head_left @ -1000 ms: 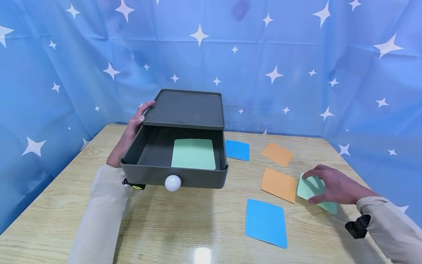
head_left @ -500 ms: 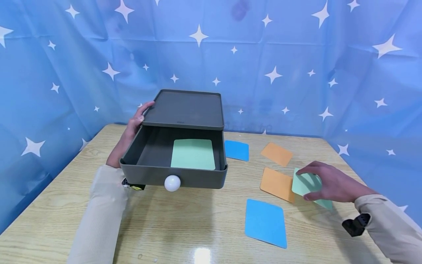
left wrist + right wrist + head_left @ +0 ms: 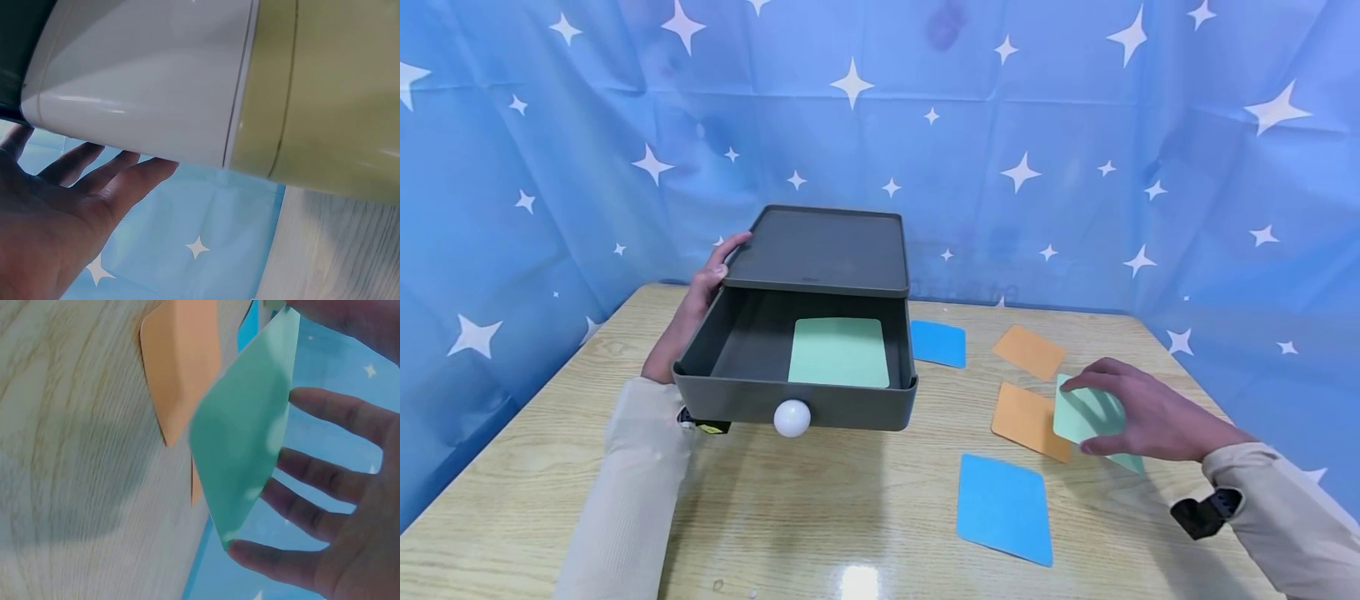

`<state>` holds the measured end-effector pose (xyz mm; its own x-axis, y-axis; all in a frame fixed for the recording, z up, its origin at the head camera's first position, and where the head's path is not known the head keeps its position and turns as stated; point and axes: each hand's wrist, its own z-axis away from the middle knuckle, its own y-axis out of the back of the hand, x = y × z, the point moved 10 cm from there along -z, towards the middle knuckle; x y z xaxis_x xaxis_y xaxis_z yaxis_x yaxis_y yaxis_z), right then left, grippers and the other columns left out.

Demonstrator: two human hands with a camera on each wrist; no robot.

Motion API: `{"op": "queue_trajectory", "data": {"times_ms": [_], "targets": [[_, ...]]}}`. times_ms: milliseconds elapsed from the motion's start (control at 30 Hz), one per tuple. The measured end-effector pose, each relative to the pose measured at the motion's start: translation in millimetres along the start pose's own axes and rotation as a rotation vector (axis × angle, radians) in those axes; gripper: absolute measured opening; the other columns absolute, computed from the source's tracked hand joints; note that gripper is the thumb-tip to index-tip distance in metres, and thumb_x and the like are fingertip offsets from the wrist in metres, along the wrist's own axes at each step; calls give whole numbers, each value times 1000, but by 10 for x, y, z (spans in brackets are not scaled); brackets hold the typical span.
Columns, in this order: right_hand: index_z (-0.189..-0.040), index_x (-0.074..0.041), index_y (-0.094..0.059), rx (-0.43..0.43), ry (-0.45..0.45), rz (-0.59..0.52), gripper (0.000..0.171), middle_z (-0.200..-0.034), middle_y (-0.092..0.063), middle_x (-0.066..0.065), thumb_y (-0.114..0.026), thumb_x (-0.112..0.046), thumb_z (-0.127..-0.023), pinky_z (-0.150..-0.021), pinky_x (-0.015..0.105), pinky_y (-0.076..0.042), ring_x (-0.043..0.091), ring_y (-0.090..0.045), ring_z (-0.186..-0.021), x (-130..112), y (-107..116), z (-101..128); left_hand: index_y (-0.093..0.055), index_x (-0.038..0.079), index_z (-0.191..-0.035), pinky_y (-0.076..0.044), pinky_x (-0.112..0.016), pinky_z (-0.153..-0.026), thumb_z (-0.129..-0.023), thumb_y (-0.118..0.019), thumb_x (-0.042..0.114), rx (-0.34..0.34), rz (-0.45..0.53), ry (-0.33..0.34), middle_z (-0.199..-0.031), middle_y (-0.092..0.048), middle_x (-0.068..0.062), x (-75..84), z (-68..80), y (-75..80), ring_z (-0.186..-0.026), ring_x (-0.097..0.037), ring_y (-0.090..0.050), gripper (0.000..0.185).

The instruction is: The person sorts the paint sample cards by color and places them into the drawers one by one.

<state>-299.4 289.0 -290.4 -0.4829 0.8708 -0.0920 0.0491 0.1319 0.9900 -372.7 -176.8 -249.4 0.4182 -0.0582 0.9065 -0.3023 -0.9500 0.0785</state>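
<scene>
My right hand (image 3: pixel 1138 412) pinches a mint-green card (image 3: pixel 1084 415) by its edges, thumb on one side and fingertips on the other. The right wrist view shows that card (image 3: pixel 247 428) bowed slightly, overlapping an orange card (image 3: pixel 1030 421). My left hand (image 3: pixel 703 279) rests against the left side of a chest with a dark grey top (image 3: pixel 827 246), fingers stretched along it. Its pulled-out drawer (image 3: pixel 730 402) has a white knob (image 3: pixel 792 418), with another mint-green card (image 3: pixel 839 352) lying inside at the right. In the left wrist view the fingertips touch the chest's white side (image 3: pixel 144 94).
Blue cards lie on the wooden table (image 3: pixel 790 517), one near the front (image 3: pixel 1004 510) and one beside the chest (image 3: pixel 938 343). A second orange card (image 3: pixel 1030 352) lies further back. A blue star-printed curtain (image 3: pixel 940 150) stands behind the table.
My right hand has moved left and a little up with its mint-green card, which now overlaps the orange one in view. The left hand, chest and drawer have stayed in place.
</scene>
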Motion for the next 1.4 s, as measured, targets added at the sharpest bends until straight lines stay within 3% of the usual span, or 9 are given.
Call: {"op": "queue_trajectory", "data": {"times_ms": [233, 667, 933, 1400], "targets": [[-127, -22, -64, 27, 8, -4, 70, -127, -58, 13, -89, -50, -67, -82, 52, -51, 37, -58, -114, -97, 71, -13, -17, 23, -161, -36, -25, -101, -104, -24, 36, -6, 5, -7, -165, -11, -3, -8, -4, 6, -140, -18, -26, 59], [-129, -26, -62, 65, 9, -54, 73, -131, -58, 7, -90, -50, -66, -77, 41, -51, 30, -59, -111, -241, 315, -87, -15, 22, -161, -37, -23, -100, -103, -23, 34, -9, 28, -7, -163, -14, -3, -15, -5, -24, -138, -16, -28, 60], [-133, -25, -59, 69, 48, -129, 73, -135, -57, 5, -87, -50, -71, -85, 51, -56, 31, -60, -116, -386, 433, -135, -16, 23, -161, -37, -23, -100, -103, -24, 34, -6, 36, -8, -164, -13, -3, -27, -12, -4, -138, -16, -28, 60], [-134, -28, -59, 115, 107, -94, 70, -135, -56, -1, -88, -44, -73, -82, 48, -55, 25, -59, -115, -593, 606, -177, -16, 22, -161, -37, -22, -100, -103, -22, 33, -7, 24, -13, -164, -13, -3, -16, -7, -8, -138, -16, -28, 59]]}}
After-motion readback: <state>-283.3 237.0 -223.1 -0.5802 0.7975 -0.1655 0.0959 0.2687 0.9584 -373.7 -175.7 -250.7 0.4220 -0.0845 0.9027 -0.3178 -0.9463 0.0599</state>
